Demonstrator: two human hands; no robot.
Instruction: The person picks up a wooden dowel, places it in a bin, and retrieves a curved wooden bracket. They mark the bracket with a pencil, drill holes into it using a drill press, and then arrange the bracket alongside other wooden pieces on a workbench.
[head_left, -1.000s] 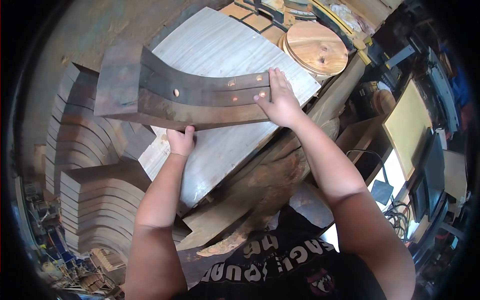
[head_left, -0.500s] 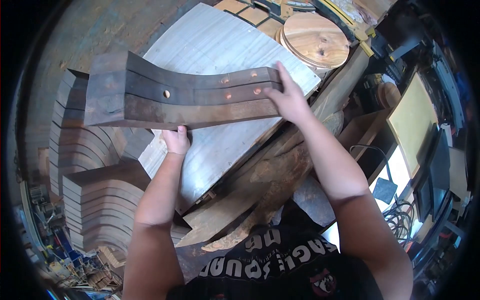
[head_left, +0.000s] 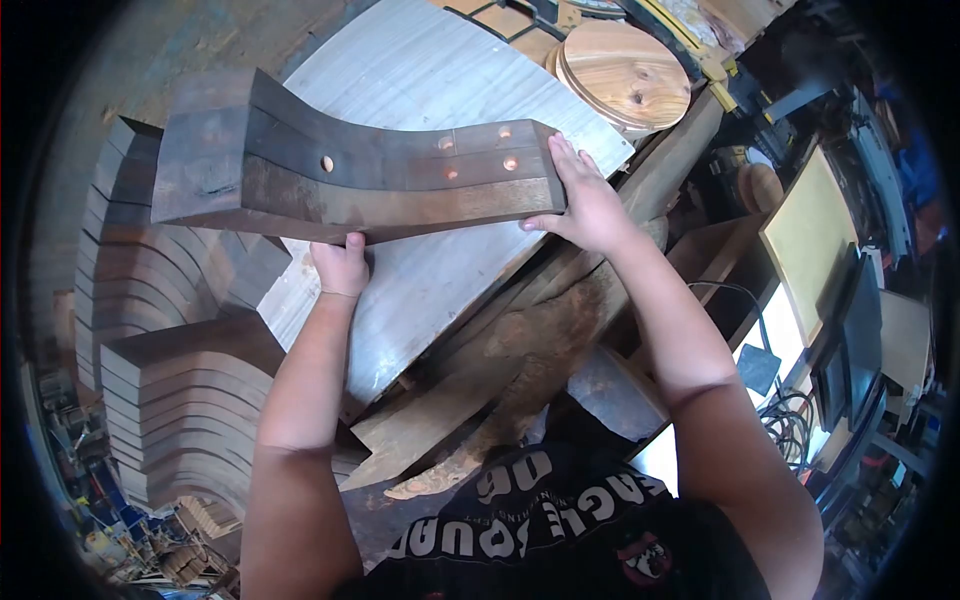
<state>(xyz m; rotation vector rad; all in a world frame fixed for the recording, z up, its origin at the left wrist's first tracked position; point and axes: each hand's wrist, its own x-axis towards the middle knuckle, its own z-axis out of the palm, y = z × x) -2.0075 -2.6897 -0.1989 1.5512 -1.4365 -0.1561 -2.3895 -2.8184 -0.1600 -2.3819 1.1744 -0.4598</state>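
a: while both hands carry the dark curved wood block [head_left: 350, 170] above the pale curved panel [head_left: 440, 90], how should it be held?

b: i'd keep it level. the left hand [head_left: 340, 265] props the block's near underside, thumb on its front face; the right hand [head_left: 585, 205] is clamped on its right end, fingers spread. hands well apart, which looks steady

a: anything hard to make out?

b: the left fingers are hidden beneath the block, and so is its underside. left of the block, the stacked curved pieces [head_left: 150, 300] fade into shadow
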